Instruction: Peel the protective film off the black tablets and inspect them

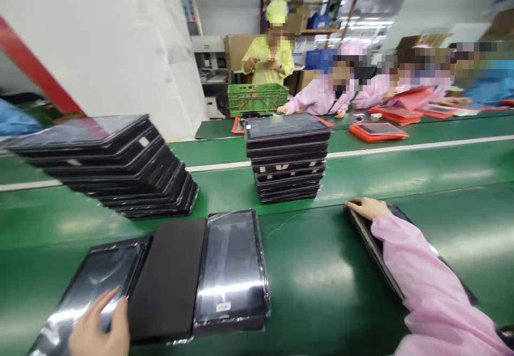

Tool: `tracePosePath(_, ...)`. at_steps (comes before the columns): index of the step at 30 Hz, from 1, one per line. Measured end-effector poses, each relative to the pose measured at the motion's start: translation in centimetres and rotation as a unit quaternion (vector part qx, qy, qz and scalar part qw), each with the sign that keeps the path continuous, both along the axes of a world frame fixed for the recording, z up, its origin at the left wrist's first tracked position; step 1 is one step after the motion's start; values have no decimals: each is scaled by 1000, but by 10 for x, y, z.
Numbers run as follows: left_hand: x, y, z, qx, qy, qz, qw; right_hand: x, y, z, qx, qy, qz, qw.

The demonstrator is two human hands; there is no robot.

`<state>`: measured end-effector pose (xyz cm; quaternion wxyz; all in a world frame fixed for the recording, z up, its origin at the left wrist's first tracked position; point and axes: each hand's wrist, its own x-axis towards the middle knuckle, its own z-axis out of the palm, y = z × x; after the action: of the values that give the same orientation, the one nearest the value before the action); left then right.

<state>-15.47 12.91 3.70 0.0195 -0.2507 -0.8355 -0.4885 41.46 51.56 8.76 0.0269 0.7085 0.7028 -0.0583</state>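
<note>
Green belt (321, 286) lies under our hands, well apart and neither clamped: our left hand (100, 326) lies open on a wrapped tablet (96, 275), beside a black case (166, 281) and another wrapped tablet (231, 265); our right hand (367, 207) rests flat on a dark tablet (373, 243). Ahead stands a tablet stack (287, 158). An orange tray (379, 138) holds a tablet; the green crate's (257, 99) contents are hidden.

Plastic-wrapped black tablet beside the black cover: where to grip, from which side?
Likely the right long edge, fingers coming from the right: the plastic-wrapped black tablet lies flat on the green conveyor belt, its left edge against the matte black cover, its right edge touching nothing.
</note>
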Motion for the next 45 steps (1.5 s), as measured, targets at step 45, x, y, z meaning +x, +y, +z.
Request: tracePosePath(45,7,29,2,-144,65,-368,916,-289,-226,-38,-37,444,-40,894)
